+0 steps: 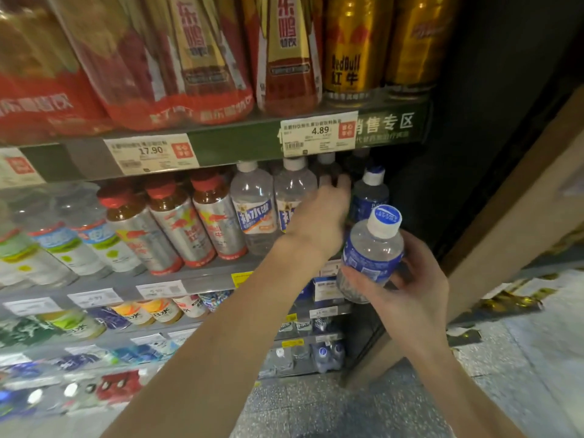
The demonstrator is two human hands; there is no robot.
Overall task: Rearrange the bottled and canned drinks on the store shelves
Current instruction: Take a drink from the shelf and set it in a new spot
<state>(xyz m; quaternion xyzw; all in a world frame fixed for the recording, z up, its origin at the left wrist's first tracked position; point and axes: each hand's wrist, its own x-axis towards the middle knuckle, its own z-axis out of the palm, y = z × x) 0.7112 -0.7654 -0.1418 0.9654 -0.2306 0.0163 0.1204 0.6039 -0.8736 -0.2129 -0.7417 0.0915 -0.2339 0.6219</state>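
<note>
My right hand (407,289) grips a small clear bottle (371,251) with a blue label and a white-and-blue cap, held tilted in front of the shelf's right end. My left hand (319,216) reaches into the middle shelf (208,276). Its fingers curl round a dark white-capped bottle (327,164) deeper in the row, and its thumb is hidden. A matching blue-label bottle (369,191) stands just right of that hand. Two clear bottles (252,207) with blue-and-white labels stand to its left, the nearer one partly covered by the hand.
Silver red-capped bottles (177,222) and green-label waters (94,245) fill the middle shelf's left. Above stand red packs (189,58) and gold cans (350,49). Price tags (319,132) line the shelf edges. A dark cabinet side (489,121) closes the right; speckled floor (316,406) lies below.
</note>
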